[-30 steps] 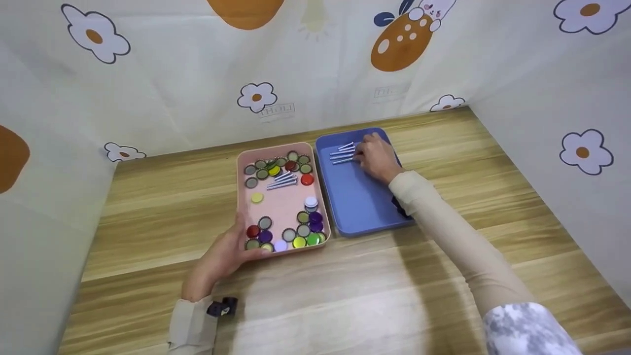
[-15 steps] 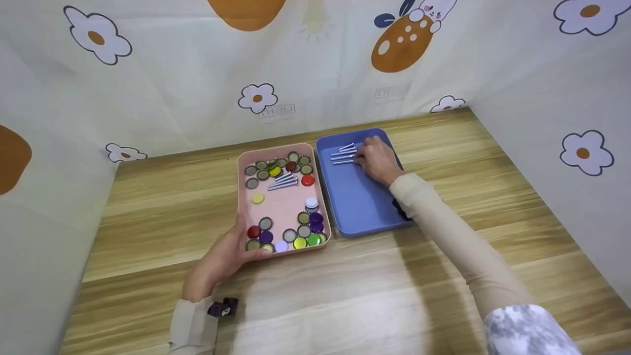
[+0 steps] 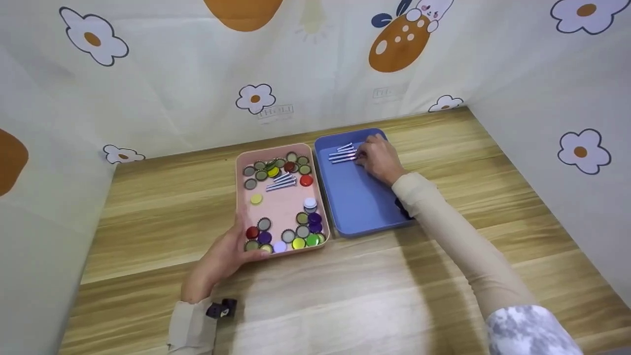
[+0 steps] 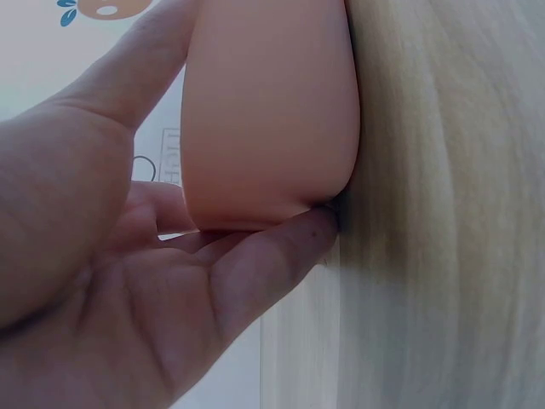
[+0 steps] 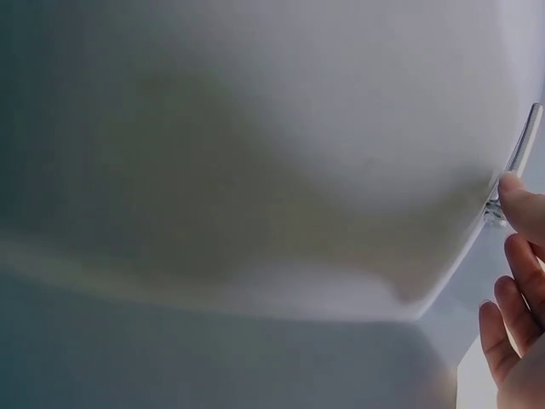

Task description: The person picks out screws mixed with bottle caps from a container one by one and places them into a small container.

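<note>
In the head view my left hand (image 3: 224,254) grips the near left corner of a pink tray (image 3: 276,207), thumb along the near rim. The left wrist view shows fingers (image 4: 272,264) curled against the pink tray's outer wall (image 4: 268,111). My right hand (image 3: 379,159) is over the far part of a blue tray (image 3: 357,202), pinching a silver screw at the end of a row of screws (image 3: 342,157). In the right wrist view the thumb (image 5: 519,204) presses on that screw (image 5: 525,145); the other fingers are loosely bent.
Inside the pink tray lie a group of screws (image 3: 282,182) and many loose bottle caps (image 3: 302,230). Both trays stand side by side on a wooden table (image 3: 162,212). A patterned curtain (image 3: 187,79) rises behind the table and along its sides.
My right hand stays over the row of screws with only slight finger movement. The left hand and both trays keep their places; the head view shifts slightly.
</note>
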Available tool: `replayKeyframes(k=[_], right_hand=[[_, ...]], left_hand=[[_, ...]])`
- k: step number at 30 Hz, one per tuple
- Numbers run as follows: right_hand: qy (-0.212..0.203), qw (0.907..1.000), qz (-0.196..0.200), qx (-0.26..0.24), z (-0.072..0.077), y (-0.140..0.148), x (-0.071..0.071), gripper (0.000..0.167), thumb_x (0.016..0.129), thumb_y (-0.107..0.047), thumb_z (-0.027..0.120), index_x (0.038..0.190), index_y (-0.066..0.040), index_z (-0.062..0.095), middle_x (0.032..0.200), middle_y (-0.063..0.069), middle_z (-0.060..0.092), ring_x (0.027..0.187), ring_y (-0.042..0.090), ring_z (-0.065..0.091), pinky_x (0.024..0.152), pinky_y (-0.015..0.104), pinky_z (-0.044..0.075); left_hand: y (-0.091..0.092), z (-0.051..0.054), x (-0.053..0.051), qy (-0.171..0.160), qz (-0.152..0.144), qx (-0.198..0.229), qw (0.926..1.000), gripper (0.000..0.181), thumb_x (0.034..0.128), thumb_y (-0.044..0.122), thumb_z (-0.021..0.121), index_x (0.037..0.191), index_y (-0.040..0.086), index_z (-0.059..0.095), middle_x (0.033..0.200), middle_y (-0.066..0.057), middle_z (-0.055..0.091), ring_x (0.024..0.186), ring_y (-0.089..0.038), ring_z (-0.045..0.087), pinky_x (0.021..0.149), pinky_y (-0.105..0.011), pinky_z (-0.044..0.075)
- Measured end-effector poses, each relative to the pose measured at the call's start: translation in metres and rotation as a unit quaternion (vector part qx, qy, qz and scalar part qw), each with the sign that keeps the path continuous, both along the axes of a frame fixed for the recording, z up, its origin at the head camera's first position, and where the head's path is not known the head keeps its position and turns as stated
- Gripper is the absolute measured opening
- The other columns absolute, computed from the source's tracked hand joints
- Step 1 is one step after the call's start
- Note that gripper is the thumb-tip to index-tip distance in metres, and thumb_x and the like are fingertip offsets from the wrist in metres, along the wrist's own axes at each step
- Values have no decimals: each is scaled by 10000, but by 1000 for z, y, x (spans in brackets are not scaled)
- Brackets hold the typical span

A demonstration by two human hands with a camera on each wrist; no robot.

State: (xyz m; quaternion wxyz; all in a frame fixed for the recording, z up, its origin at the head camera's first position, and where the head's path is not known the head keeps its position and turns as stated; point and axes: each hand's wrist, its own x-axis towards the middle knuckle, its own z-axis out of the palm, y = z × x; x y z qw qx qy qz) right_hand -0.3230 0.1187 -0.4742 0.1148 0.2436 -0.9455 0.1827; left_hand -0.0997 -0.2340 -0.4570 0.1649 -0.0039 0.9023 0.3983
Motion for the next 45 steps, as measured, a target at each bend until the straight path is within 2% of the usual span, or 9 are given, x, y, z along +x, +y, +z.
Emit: replayKeyframes(k=[6,15,21,27,32,36,41,45], right_hand=[[114,9999,51,-10,-3,-1,1,139,824,-146,809,905,-39,773,895,155,669,914,348,576,830,456,517],[261,9993,252,59,-4,-3,3,122,847,-129,791,912,-28,769,892,149,671,902,351,581,821,458,506],[326,9989,345,46,-4,-6,4,110,832,-119,799,909,-44,780,901,136,682,890,333,579,801,444,509],[281,9982,491,210,-4,-7,4,120,862,-129,776,941,-39,775,923,140,695,896,343,588,807,465,503],[319,9969,716,83,0,-11,5,109,897,-105,715,946,-19,761,924,151,700,883,348,597,815,471,501],[417,9947,937,-109,4,-16,5,148,901,-80,629,941,6,743,892,158,689,846,353,597,790,471,506],[505,9937,1003,-42,9,-23,7,166,895,-105,607,928,-2,733,878,148,681,831,342,602,749,471,517],[432,9934,1065,47,15,-30,8,163,898,-114,619,949,-14,737,919,142,686,879,330,612,778,464,535]], left_hand=[[0,-2,0,59,-40,-50,10000,1235,816,417,813,1600,52,-69,1645,-231,230,1495,-355,325,1252,-529,182],[1,-1,-1,55,-44,32,10000,1211,838,365,808,1601,71,-85,1656,-221,205,1518,-356,284,1256,-519,153],[1,-1,0,12,-49,-6,10000,1218,845,379,798,1593,68,-112,1656,-239,165,1525,-374,248,1255,-521,146],[1,-1,0,-65,5,-45,10000,1226,837,397,802,1598,90,-110,1663,-229,145,1528,-378,234,1255,-522,144],[0,0,0,-32,-45,-13,10000,1217,846,395,793,1594,65,-110,1664,-235,127,1533,-377,220,1256,-522,139],[0,0,0,112,-115,16,9999,1204,855,369,788,1586,24,-105,1647,-264,171,1517,-387,257,1256,-526,154],[1,0,0,117,-91,17,9999,1213,847,375,794,1599,76,-110,1637,-261,224,1498,-393,303,1253,-536,173],[1,0,-1,74,-51,31,10000,1209,844,373,798,1604,91,-98,1643,-239,233,1502,-373,306,1256,-531,165]])
